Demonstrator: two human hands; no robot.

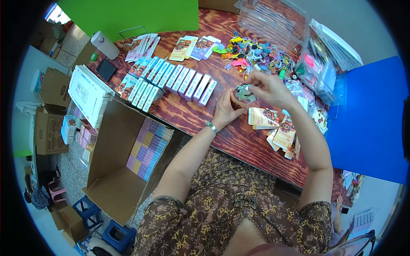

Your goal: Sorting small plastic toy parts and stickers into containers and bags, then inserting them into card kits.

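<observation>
My left hand point(227, 109), wearing a wristwatch, is closed round a small orange-brown container point(236, 103) over the wooden table. Whether it is a box or a cup is hard to make out. Above its top, my right hand point(270, 88) pinches a pale green flat piece point(245, 92) between thumb and fingers. Flat yellow cartons point(262, 118) lie just right of my left hand, with more of them point(285, 133) nearer my body. A heap of small colourful plastic trinkets point(258, 57) spreads beyond my right hand.
Rows of small upright boxes point(183, 80) stand left of my hands. An open cardboard carton point(106, 155) packed with coloured boxes sits by the table's left edge. Clear plastic bins point(273, 21) are at the back, a blue panel point(371, 121) at the right, a phone point(105, 69) far left.
</observation>
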